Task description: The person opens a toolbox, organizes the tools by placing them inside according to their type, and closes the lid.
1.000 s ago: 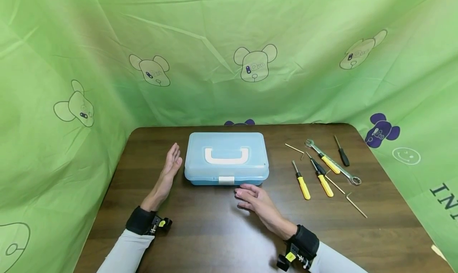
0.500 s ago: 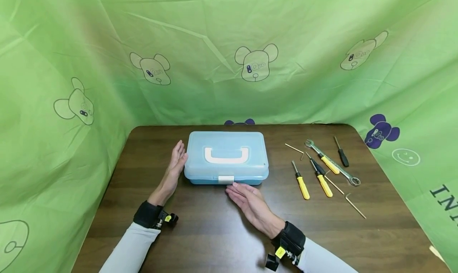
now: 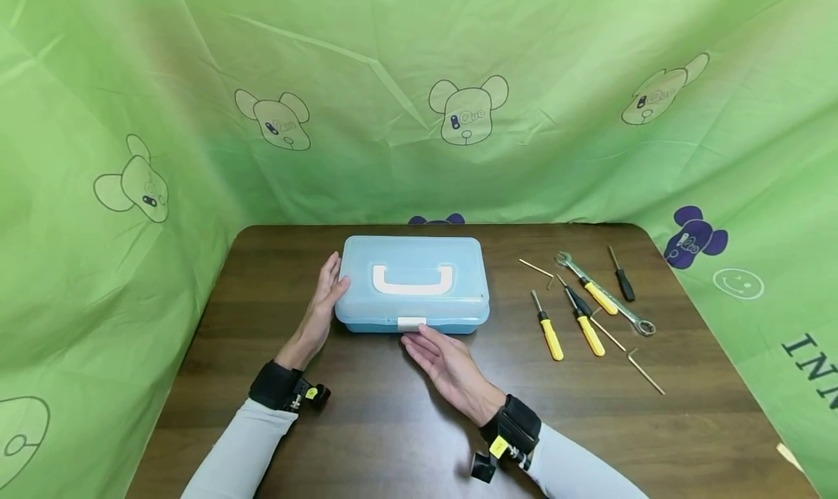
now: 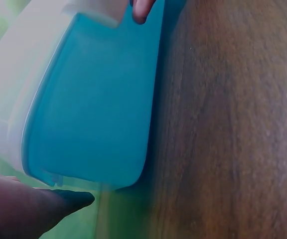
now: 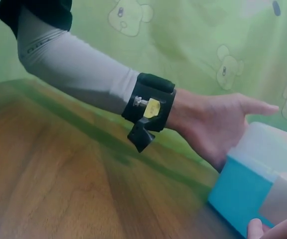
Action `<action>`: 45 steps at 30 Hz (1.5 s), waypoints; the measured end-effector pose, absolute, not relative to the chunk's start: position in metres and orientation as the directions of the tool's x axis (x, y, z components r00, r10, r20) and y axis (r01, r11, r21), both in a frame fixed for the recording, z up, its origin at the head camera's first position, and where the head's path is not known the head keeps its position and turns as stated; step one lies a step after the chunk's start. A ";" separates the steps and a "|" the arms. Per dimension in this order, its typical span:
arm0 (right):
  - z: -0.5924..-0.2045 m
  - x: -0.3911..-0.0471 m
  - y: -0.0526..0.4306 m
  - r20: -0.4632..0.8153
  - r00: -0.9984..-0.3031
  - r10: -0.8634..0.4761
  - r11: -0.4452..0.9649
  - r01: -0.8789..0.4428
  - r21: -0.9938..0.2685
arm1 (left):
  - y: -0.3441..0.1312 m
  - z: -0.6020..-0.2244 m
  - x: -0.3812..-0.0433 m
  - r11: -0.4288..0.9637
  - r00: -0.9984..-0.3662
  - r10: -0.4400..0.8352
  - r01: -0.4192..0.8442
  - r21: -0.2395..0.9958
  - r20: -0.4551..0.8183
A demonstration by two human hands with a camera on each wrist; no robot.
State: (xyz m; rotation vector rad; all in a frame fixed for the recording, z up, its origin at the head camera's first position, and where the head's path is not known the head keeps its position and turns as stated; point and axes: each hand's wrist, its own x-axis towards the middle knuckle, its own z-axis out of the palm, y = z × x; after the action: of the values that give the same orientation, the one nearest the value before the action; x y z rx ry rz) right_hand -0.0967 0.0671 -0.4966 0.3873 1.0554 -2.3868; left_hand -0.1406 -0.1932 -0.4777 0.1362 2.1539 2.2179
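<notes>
A light-blue plastic toolbox [image 3: 412, 259] with a translucent lid, lid down, stands at the middle of the table in the head view. Its white carry handle [image 3: 412, 288] lies flat on top. My left hand [image 3: 319, 306] rests along the box's left side, fingers extended and thumb at the lid's edge. At the front, the fingers of my right hand [image 3: 452, 368] are fairly straight, the thumb at the right end of the white latch [image 3: 411, 324]. The left wrist view shows a right fingertip [image 4: 142, 10] just below the latch [image 4: 101, 10].
Right of the box lie yellow-handled screwdrivers [image 3: 552, 339], a combination wrench [image 3: 628, 313], a black-handled screwdriver [image 3: 625, 284] and several hex keys [image 3: 644, 372]. They sit close together, some overlapping. A green printed cloth [image 3: 366, 157] hangs behind and beside the wooden table [image 3: 366, 426].
My left hand has moved right, up against the box's side. My right hand has slid left along the front to the latch and turned its palm more upward. The tools lie as before.
</notes>
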 end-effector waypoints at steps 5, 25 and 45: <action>-0.497 -0.100 0.063 -0.453 -0.835 -0.313 -0.582 0.546 -0.603 | -0.190 -0.479 -0.142 -0.024 -0.995 0.094 0.029 0.999 0.031; -0.495 -0.110 0.053 -0.505 -0.833 -0.227 -0.579 0.533 -0.617 | -0.183 -0.478 -0.147 0.001 -0.997 0.073 0.018 1.000 0.018; -0.497 -0.105 0.049 -0.528 -0.829 -0.187 -0.554 0.532 -0.640 | -0.179 -0.481 -0.145 0.033 -0.998 0.058 0.027 0.999 0.025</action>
State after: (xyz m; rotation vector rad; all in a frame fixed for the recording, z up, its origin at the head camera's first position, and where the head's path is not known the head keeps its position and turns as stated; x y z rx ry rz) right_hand -0.1045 0.0486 -0.4966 0.5676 1.1764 -2.3846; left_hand -0.1452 -0.1792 -0.4811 0.0921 2.2419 2.1676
